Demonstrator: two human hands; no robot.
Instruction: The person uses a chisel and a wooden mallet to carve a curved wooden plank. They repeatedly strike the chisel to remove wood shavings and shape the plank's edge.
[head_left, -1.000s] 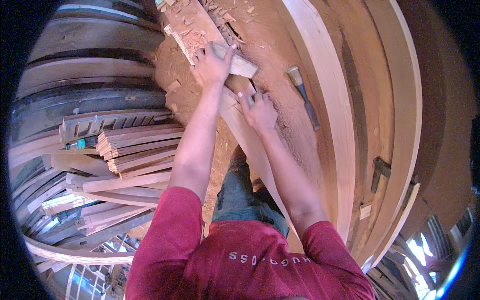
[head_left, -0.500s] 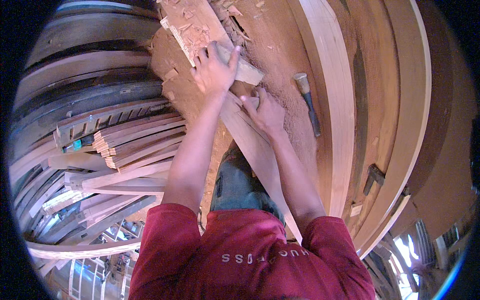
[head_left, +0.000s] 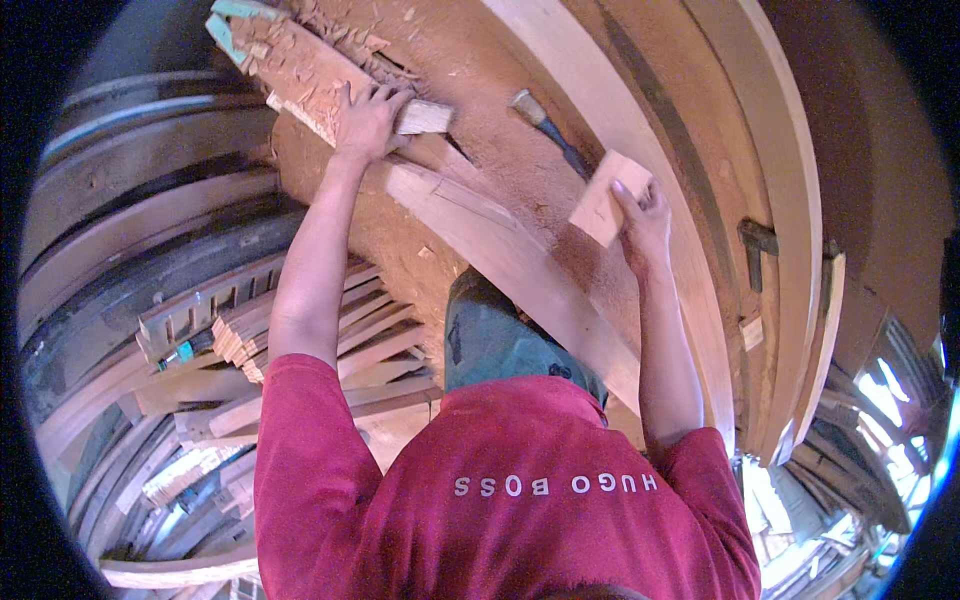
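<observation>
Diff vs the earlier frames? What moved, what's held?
The right hand moved off to the right, away from the long board, and now grips a wood block; whether it held it before is unclear. The view shifted. The left hand stays at the pale offcut; the chisel-like tool still lies in place.

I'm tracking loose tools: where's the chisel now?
In the head view, the chisel lies just right of centre in the upper half, between the left hand and the wooden block in the right hand, its dark end nearest the block.
</observation>
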